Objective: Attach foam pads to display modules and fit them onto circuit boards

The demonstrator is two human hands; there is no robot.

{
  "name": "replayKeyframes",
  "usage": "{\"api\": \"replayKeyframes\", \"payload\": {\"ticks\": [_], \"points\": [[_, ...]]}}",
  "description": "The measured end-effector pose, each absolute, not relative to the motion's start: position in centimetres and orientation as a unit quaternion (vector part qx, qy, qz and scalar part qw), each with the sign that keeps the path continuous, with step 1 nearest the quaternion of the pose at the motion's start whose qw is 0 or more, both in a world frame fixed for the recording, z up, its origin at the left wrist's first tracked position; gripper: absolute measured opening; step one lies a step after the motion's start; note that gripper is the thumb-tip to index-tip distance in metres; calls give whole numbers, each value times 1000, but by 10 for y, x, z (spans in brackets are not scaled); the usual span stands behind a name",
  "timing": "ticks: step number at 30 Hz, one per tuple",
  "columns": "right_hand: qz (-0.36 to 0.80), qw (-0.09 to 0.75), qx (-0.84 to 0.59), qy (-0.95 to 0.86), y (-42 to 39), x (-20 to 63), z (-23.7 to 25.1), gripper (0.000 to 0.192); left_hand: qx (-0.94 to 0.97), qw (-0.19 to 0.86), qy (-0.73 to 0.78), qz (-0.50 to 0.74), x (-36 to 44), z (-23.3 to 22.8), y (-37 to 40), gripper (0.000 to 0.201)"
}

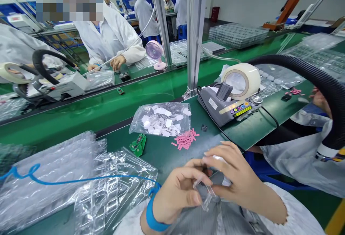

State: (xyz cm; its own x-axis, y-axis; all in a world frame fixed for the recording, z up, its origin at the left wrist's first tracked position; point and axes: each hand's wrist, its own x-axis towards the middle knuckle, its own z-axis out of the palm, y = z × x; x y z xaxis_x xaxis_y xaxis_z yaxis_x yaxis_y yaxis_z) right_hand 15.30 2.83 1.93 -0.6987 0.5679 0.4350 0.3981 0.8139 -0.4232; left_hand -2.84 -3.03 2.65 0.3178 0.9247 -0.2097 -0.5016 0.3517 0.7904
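Pinched between both hands, low in the view just above the person's lap, is a small clear plastic bag (pixel 206 195): the left hand (pixel 179 191) has thumb and forefinger pressed together on its crinkled edge, and the right hand (pixel 237 181) curls its fingers closed over the top of the same bag. What lies inside the bag is hidden by the fingers and cannot be made out. One blue wrist strap (pixel 152 215) circles the left wrist, with a thin blue coiled cord (pixel 67 181) running off to the left across the green surface (pixel 161 152). On that surface, beyond the hands, lie one glossy clear bag of small white rectangular pieces (pixel 161 119), a loose heap of small pink strips (pixel 185 139) too jumbled to count, and one green circuit board (pixel 138 144). Rumpled clear plastic trays (pixel 61 177) fill the lower left, partly cut off by the edge of the view. One grey tape dispenser (pixel 228 107) carries a large roll of pale tape (pixel 241 80). A ribbed black hose (pixel 318 84) arcs across the right side. One small pink fan (pixel 155 53) stands beyond the conveyor.
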Motion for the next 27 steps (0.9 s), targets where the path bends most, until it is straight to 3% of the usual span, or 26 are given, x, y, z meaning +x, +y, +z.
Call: {"api": "replayKeyframes", "payload": {"ticks": [3, 6, 8, 12, 16, 20, 27], "points": [[82, 285, -239, -925, 24, 143, 41, 26, 367, 712, 351, 485, -26, 28, -32, 35], [126, 306, -236, -914, 27, 142, 41, 20, 372, 701, 349, 499, -27, 29, -34, 35], [251, 336, -229, -878, 32, 143, 34, 20, 316, 738, 307, 511, -28, 29, -33, 36], [633, 403, -173, -638, 35, 140, 20, 39, 213, 818, 173, 506, -26, 29, -28, 37], [800, 376, -154, -441, 26, 129, 14, 42, 193, 830, 95, 515, -15, 27, -27, 34], [811, 373, -132, -432, 19, 123, 14, 40, 200, 809, 72, 548, -9, 25, -31, 33], [709, 410, -121, -561, 19, 126, 15, 39, 184, 797, 97, 567, -12, 28, -39, 33]]}}
